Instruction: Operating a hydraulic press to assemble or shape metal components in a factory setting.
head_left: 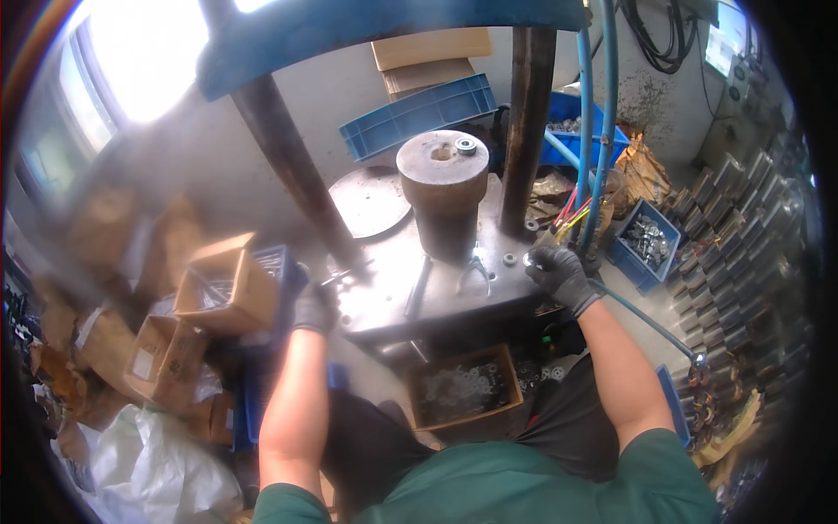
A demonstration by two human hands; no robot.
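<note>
Small shiny part [528, 259]: in right hand [563, 279], gloved fingertips pinched together on it; right of steel pedestal [443, 205], near base. Small ring [510, 259]: between pedestal and right hand, left hand farther. Thin rod [335, 280]: at left hand [314, 308], left of pedestal, long axis pointing roughly toward it; blurred, grip cannot be told.

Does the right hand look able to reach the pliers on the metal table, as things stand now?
Probably yes. The pliers lie close to the right hand, with only a small metal ring near the way. However, its fingertips seem occupied with a small shiny part.
</note>
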